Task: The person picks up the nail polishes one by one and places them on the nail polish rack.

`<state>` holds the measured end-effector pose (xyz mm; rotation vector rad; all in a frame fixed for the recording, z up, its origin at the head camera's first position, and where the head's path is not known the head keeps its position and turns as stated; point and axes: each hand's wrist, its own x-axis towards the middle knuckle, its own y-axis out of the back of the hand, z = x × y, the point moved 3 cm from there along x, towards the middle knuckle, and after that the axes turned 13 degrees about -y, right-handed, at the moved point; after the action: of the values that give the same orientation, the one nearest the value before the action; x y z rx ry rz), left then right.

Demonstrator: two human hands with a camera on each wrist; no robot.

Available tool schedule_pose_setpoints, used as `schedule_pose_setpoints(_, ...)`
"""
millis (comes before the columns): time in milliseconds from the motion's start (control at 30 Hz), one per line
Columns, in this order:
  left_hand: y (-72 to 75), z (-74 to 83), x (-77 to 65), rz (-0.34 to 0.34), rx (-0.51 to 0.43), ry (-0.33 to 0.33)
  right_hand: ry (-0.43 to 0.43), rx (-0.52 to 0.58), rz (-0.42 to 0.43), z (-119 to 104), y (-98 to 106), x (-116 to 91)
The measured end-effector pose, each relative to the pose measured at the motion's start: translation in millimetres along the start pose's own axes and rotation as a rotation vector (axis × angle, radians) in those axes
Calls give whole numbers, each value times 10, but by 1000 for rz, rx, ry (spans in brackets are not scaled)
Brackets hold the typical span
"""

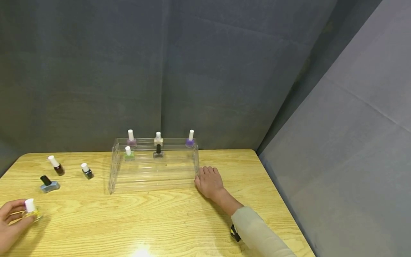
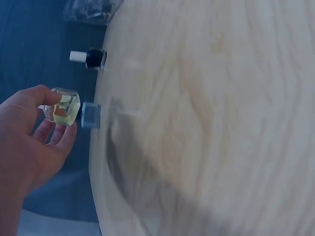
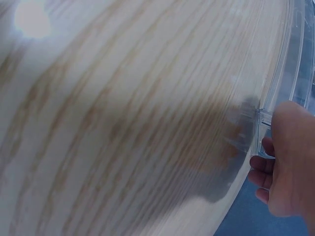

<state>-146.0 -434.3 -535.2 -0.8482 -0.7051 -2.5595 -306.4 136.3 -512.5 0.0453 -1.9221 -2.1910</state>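
Note:
At the left edge of the head view my left hand (image 1: 14,223) pinches a nail polish bottle (image 1: 35,214) with yellow contents and a white cap, raised above the table. The left wrist view shows the bottle's glass base (image 2: 67,110) between thumb and fingers, facing the camera. My right hand (image 1: 210,182) grips the front right corner of a clear stepped display rack (image 1: 154,186). On the rack's upper tiers stand mauve (image 1: 131,142), cream (image 1: 158,141), purple (image 1: 190,142), green (image 1: 129,156) and black-capped (image 1: 158,154) nail polish bottles.
Left of the rack, a dark red bottle (image 1: 59,169), a black bottle (image 1: 87,173) and a blue-grey bottle (image 1: 51,186) are on the wooden table (image 1: 144,221). A black-and-yellow object (image 1: 235,233) shows beside the right sleeve. Grey cloth (image 1: 205,71) hangs behind the table.

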Motion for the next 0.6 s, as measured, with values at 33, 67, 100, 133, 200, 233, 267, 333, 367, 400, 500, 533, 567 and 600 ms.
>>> schedule_pose_setpoints(33, -31, 56, 27, -14, 27, -13, 3, -2, 4, 1, 4, 0)
schedule_pose_setpoints(67, -63, 130, 59, -34, 48, -20, 5, -4, 8, 3, 7, 1)
schedule_pose_setpoints(100, -93, 197, 89, -57, 69, -17, 8, -5, 12, 6, 4, 1)
schedule_pose_setpoints(133, -119, 267, 123, -79, 73, -8, 11, -5, 14, 8, 0, 4)
schedule_pose_setpoints(200, -173, 407, 185, -130, 104, 29, 13, -5, 20, 10, -2, 6)
schedule_pose_setpoints(233, -198, 471, 217, -157, 124, 45, 14, -4, 20, 11, -5, 8)
schedule_pose_setpoints(267, -225, 525, 248, -183, 138, 63, 14, -3, 20, 12, -9, 11)
schedule_pose_setpoints(333, -278, 619, 303, -228, 148, 81, 14, -1, 22, 11, -16, 14)
schedule_pose_setpoints(367, -306, 657, 326, -252, 156, 83, 13, -6, 19, 13, -23, 14)
schedule_pose_setpoints(400, -333, 692, 349, -271, 158, 81, 12, -4, 21, 12, -25, 14)
schedule_pose_setpoints(500, -420, 771, 413, -302, 157, 73, 14, -2, 29, 11, -26, 11)
schedule_pose_setpoints(533, -447, 789, 429, -311, 153, 70, 14, -3, 29, 10, -23, 9)
schedule_pose_setpoints(567, -474, 806, 448, -318, 147, 68, 15, -1, 31, 9, -20, 7)
schedule_pose_setpoints(600, -500, 823, 469, -322, 141, 64, 16, 3, 31, 7, -14, 5)
